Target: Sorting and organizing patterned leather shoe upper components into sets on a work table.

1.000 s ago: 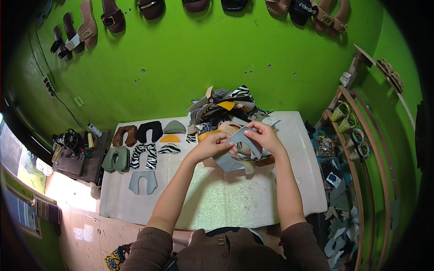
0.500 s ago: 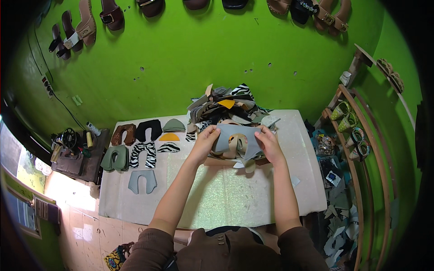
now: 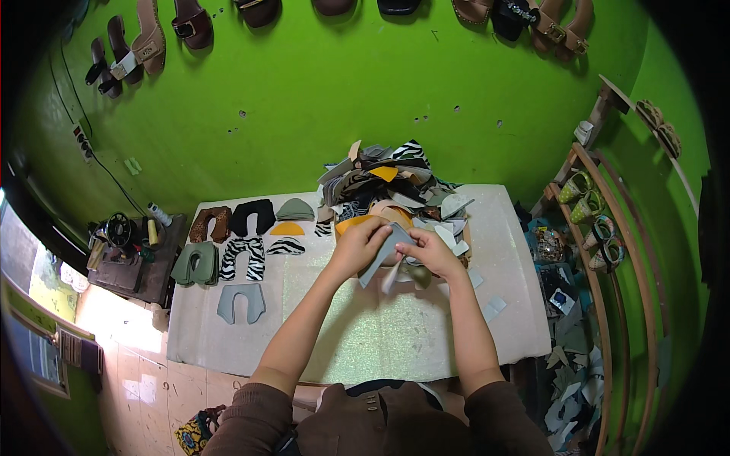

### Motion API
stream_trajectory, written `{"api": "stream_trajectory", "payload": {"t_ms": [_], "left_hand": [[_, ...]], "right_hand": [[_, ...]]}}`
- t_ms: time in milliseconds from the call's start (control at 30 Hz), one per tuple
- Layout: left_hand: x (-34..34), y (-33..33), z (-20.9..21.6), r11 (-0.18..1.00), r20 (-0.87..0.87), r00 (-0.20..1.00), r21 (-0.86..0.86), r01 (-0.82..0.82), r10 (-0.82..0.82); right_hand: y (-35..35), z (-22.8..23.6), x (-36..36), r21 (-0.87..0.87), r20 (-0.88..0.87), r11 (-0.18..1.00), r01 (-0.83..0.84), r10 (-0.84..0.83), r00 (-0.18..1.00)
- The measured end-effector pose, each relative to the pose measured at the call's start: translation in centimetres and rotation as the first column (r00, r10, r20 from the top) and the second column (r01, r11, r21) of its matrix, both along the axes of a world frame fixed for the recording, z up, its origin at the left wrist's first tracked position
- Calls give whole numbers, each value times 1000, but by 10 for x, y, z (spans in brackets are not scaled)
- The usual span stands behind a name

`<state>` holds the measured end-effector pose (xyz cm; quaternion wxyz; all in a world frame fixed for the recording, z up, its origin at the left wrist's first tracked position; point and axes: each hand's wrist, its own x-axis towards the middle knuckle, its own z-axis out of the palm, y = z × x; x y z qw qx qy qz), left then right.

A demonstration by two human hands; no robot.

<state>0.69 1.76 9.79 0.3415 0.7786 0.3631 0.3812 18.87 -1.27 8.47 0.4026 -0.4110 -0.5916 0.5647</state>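
Note:
Above the table's middle, my left hand [image 3: 362, 248] pinches one end of a grey U-shaped leather cutout [image 3: 378, 260]. The fingers of my right hand [image 3: 430, 254] are closed on its other side, and the piece is tilted and bent between them. Just beyond rises a heaped pile of material scraps [image 3: 380, 178], partly hidden by my hands. To the left lie sorted cutouts: a leopard-print piece [image 3: 211, 222], a black piece [image 3: 242, 220], a zebra-print U [image 3: 255, 262], stacked green U pieces [image 3: 185, 264], a grey U [image 3: 226, 302], a green half-round [image 3: 294, 209] and a yellow half-round [image 3: 287, 228].
The white-covered table [image 3: 426, 342] carries small pale scraps [image 3: 494, 308] on its right. A dark sewing machine [image 3: 122, 254] stands left of it. On the right are a wooden rack [image 3: 637, 304] with green shoes [image 3: 587, 207] and floor scraps [image 3: 566, 395]. Sandals [image 3: 148, 49] hang on the green wall.
My hands have drawn closer together. The grey piece, spread flat before, is now turned and bent. More of the pile's front and a yellow scrap show.

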Motion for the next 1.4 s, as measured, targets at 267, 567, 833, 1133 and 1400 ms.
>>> {"api": "stream_trajectory", "payload": {"t_ms": [267,567,833,1133,1400], "left_hand": [[-37,5,-32,965,251,938,-167,-201,239],[-99,-22,-55,601,542,725,-768,222,425],[-227,-71,-139,325,606,442,-763,559,662],[-339,-77,-156,391,408,701,-899,197,585],[-383,-49,-168,423,252,734,-905,-53,630]], "right_hand": [[-20,-8,3,-116,-85,993,22,-32,996],[-12,-50,-88,-388,-651,912,-131,-171,739],[-20,-119,-193,-635,-456,768,-85,-283,844],[-29,-162,-304,-715,-564,639,-284,-286,775],[-9,-172,-370,-748,-458,658,-86,-419,784]]}}
